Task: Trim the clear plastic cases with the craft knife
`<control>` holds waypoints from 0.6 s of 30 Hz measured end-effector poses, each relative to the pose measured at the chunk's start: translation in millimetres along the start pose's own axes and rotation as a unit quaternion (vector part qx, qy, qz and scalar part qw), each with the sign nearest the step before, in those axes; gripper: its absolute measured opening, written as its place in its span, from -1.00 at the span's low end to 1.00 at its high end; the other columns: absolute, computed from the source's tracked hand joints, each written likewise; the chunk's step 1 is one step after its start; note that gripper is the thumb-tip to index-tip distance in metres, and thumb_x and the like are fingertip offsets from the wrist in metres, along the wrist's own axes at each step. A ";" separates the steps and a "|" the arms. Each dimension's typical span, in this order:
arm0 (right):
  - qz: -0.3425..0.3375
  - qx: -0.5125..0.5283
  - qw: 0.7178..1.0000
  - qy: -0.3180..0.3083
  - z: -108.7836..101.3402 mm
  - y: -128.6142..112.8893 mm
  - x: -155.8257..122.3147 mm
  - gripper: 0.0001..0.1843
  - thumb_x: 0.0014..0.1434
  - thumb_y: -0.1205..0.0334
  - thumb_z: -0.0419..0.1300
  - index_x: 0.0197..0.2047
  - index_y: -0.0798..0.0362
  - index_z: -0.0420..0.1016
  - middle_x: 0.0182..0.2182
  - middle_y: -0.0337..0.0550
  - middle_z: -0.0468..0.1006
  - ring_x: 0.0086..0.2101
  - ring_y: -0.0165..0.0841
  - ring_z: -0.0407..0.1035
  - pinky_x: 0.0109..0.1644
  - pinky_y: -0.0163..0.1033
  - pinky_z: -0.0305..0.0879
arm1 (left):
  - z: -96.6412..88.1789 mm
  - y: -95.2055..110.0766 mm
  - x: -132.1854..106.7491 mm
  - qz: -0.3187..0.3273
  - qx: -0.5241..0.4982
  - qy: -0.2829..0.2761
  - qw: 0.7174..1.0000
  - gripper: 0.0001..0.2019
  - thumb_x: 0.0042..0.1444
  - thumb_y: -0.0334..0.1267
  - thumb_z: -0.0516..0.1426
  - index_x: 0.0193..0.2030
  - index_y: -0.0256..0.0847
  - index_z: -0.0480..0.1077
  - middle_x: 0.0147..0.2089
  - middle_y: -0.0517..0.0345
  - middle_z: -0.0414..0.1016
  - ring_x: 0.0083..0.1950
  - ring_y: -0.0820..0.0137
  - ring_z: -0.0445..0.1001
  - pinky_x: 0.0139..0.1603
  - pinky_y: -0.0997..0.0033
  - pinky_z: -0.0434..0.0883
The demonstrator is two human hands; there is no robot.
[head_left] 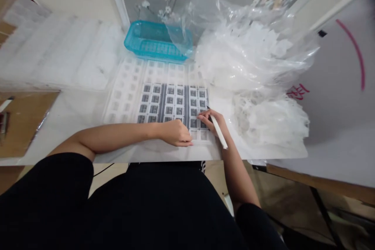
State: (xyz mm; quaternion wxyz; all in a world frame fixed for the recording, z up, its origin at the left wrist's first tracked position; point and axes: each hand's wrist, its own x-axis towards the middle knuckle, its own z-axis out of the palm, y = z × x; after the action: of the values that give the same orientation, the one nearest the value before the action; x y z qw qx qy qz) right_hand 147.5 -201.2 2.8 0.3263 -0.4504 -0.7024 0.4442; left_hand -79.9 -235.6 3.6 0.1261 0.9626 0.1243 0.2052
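A clear plastic tray point(195, 136) lies on the white table in front of me, with rows of small dark square parts point(154, 99) in its pockets. My right hand point(216, 120) is over the tray's right side, closed around a slim white-handled tool point(219, 133) with a dark tip. That tip points at the right-hand column of parts; whether it touches one I cannot tell. By the tray's near edge, my left hand point(175, 133) is curled closed, its wrist across the lower rows. What its fingers hold, if anything, is hidden.
Behind the tray stands a blue plastic basket point(158, 55). A clear bag point(243, 54) of white pieces bulges at the back right, with a pile of thin white pieces point(269, 121) before it. Stacked translucent trays point(58, 50) fill the left, above a brown board point(32, 117).
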 end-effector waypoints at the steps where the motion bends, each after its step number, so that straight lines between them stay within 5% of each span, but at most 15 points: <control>1: 0.001 0.000 1.000 0.003 0.4 -1.7 0.0 -0.70 0.15 0.07 0.25 -0.47 0.01 0.26 -0.29 -0.13 0.60 -0.26 -0.29 0.46 -0.11 -0.17 0.34 | -1.0 -0.3 -0.1 -0.001 0.000 -0.005 1.000 -0.62 0.33 -0.15 -0.04 -0.50 -0.21 0.32 -0.56 0.18 0.39 -0.49 0.48 0.37 -0.50 0.38 0.08; 18: -0.012 -0.043 0.996 0.078 10.5 6.6 -4.6 -0.64 0.13 -0.02 0.29 -0.48 -0.01 0.26 -0.47 -0.26 0.47 -0.39 -0.36 0.41 -0.25 -0.21 0.35 | -3.4 1.4 -1.0 -0.043 0.024 -0.087 0.995 -0.61 0.34 -0.13 -0.08 -0.44 -0.20 0.37 -0.51 0.15 0.41 -0.46 0.41 0.36 -0.51 0.36 0.03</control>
State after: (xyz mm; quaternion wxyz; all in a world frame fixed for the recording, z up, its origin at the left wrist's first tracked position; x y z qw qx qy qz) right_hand 142.6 -207.6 -7.7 0.3661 -0.4889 -0.6986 0.3728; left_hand -81.9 -236.6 6.7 0.1221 0.9733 0.1587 0.1119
